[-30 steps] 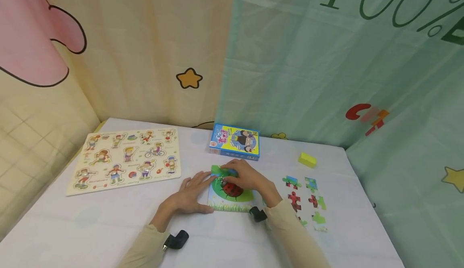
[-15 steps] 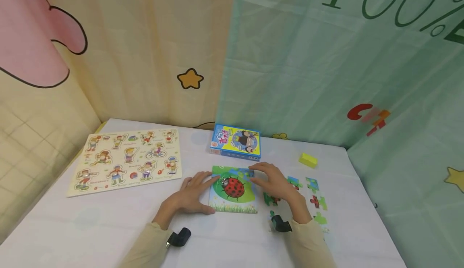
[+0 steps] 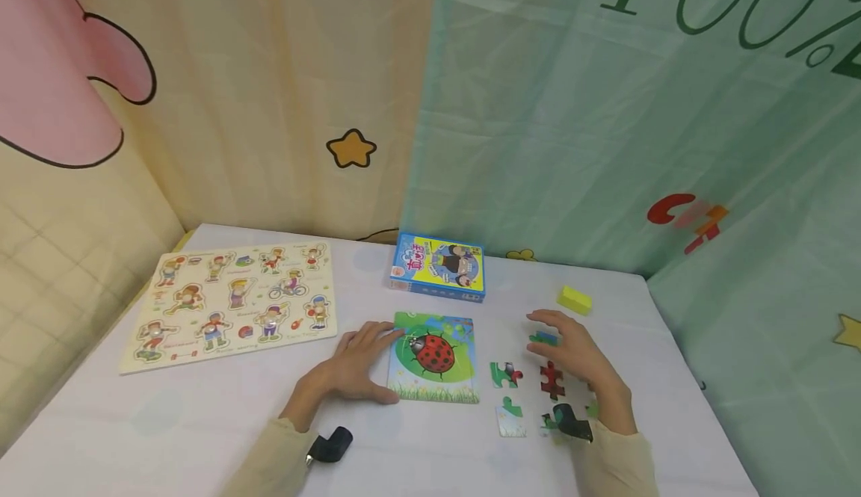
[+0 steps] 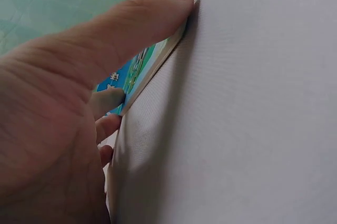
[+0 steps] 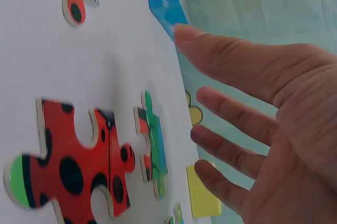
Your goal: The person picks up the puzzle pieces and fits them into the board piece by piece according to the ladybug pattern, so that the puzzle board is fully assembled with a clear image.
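My left hand [image 3: 355, 366] rests at the left side of a square ladybug picture board [image 3: 436, 379], its fingers spread. In the left wrist view, the thumb [image 4: 147, 21] touches the board's edge. To the right, my right hand [image 3: 581, 351] hovers over loose jigsaw pieces with thumb and fingers apart and nothing between them. Below it lie a red black-spotted piece [image 5: 71, 174] and a green, red and blue piece [image 5: 155, 142]. A green and red piece [image 3: 506, 374] and a pale corner piece [image 3: 511, 422] lie nearer the board. My right forearm hides other pieces.
Behind the ladybug board stands a blue and yellow card box [image 3: 439, 265]. A wooden peg puzzle [image 3: 232, 306] with cartoon figures lies at the left. Back right is a small yellow block [image 3: 575, 300]. Curtains hang behind the white table [image 3: 417, 452].
My right hand has left the top of the ladybug board and moved right, over the loose pieces. The left hand has stayed at the board's left side.
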### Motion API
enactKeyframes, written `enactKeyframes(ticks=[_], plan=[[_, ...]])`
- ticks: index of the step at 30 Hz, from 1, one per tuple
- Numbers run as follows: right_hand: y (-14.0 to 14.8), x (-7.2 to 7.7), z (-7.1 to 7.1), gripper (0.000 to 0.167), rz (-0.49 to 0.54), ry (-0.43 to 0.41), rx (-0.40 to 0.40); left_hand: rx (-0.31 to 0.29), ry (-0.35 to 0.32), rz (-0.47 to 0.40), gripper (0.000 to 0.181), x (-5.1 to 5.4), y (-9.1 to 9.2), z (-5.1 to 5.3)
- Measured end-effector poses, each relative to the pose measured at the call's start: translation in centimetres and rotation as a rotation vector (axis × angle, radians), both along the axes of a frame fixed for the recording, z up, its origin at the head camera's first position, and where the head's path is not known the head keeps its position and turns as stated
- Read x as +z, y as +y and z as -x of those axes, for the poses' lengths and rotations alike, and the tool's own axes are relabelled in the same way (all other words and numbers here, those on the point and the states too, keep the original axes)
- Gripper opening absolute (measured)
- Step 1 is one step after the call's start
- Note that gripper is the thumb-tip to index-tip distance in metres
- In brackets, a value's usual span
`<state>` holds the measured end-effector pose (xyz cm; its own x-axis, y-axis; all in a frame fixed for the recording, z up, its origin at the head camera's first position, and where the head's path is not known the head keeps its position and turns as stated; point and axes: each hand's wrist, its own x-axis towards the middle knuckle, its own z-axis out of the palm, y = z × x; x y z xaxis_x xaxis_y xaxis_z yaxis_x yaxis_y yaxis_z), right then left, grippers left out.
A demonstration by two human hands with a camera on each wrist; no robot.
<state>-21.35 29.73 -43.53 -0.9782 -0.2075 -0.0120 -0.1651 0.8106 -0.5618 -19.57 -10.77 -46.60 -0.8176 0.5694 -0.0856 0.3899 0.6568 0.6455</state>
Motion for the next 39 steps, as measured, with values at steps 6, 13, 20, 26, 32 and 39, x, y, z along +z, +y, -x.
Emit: enactKeyframes(ticks=[6,13,20,26,32,39], plan=[[1.1,-0.2,-0.7,0.055,0.014,-0.067,-0.027,-0.002,-0.021,-0.03,0.102,0.0,0.0,-0.1],[1.6,-1.1,-1.0,0.051,0.03,-0.084,-0.011,-0.013,-0.048,-0.031,0.1,-0.3,-0.3,0.0],[2.1,-1.4,-0.5,0.041,-0.01,0.002,0.065,-0.026,-0.044,-0.054,0.099,-0.4,-0.4,0.2],[2.3,-1.1,-0.1,0.034,-0.078,0.029,0.097,-0.023,-0.043,-0.061,0.1,-0.3,-0.3,0.1],[2.4,-1.2,0.3,0.031,-0.127,0.051,0.106,-0.021,-0.044,-0.061,0.099,-0.3,-0.3,0.0],[2.0,-1.1,0.4,0.032,-0.148,0.032,0.084,-0.02,-0.044,-0.042,0.098,-0.2,-0.3,0.0]])
